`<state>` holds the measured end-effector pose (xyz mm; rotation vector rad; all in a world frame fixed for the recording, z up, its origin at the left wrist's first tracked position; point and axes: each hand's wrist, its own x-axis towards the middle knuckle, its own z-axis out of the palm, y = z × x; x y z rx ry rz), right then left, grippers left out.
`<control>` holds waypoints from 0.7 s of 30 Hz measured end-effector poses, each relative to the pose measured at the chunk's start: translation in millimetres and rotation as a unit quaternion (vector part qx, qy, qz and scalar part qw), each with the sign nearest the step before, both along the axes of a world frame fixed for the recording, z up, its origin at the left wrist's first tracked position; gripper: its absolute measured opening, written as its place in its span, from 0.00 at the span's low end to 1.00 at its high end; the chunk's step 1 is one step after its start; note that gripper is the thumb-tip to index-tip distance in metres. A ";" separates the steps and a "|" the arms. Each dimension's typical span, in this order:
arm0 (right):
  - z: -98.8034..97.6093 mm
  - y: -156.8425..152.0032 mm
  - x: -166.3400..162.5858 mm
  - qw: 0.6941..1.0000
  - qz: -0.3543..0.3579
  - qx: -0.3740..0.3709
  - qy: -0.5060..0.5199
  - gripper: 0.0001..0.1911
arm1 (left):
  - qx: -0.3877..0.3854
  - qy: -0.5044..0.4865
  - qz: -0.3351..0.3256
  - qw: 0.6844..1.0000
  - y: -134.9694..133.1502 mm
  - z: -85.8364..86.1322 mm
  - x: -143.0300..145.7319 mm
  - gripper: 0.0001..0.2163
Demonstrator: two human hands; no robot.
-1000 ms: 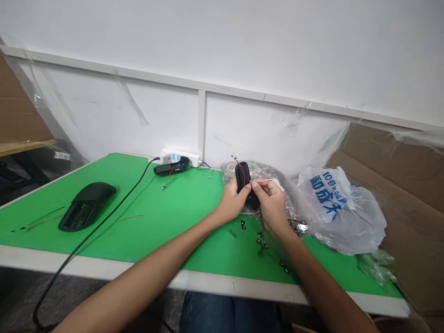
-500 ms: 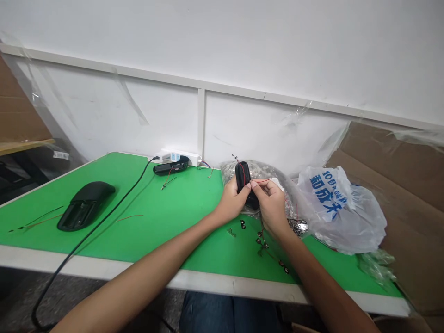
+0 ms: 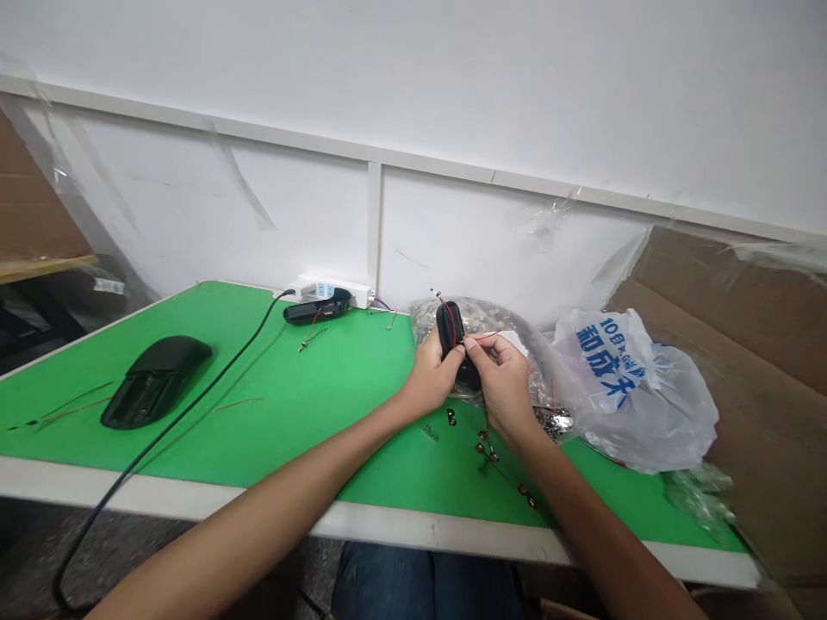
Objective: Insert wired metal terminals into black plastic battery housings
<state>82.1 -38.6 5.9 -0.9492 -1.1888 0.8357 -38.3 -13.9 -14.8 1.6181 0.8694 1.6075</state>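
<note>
Both hands hold nearly as before, the right pinch slightly nearer the casing. Head view: left hand (image 3: 432,376) wraps its fingers around the upright black casing (image 3: 450,331), raised above the far side of the green table (image 3: 336,405). Right hand (image 3: 507,385) pinches a red wire (image 3: 483,335) between thumb and forefinger, against the casing. Small metal parts (image 3: 486,449) lie below the hands; a plastic bag (image 3: 637,392) is to the right, a black shell (image 3: 155,381) far left.

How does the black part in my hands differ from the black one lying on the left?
The held casing stands upright in the left hand, with the right hand pinching a red wire at it; the resting casing lies flat on the table, untouched. The held casing looks smaller and narrower. Both are black and rounded.
</note>
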 end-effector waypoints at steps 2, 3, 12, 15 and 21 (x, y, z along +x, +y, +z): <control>0.0 0.1 -0.1 1.000 0.003 -0.004 0.004 0.16 | -0.002 -0.006 -0.003 1.000 -1.3 1.0 -0.2 0.12; 0.0 0.2 -0.1 1.000 0.005 -0.005 0.005 0.16 | -0.006 -0.008 -0.006 1.000 -2.1 1.6 -0.2 0.12; 0.0 0.1 -0.6 1.000 0.017 -0.002 0.005 0.15 | -0.003 -0.025 -0.001 1.000 -4.0 -3.5 -1.8 0.14; -2.1 2.2 -0.5 1.000 0.027 -0.003 0.006 0.15 | 0.009 -0.018 0.019 1.000 -3.5 -6.6 -3.0 0.12; -5.0 5.8 -2.0 0.999 0.029 0.002 0.013 0.15 | 0.012 -0.011 0.032 0.999 -5.6 -4.1 -4.2 0.10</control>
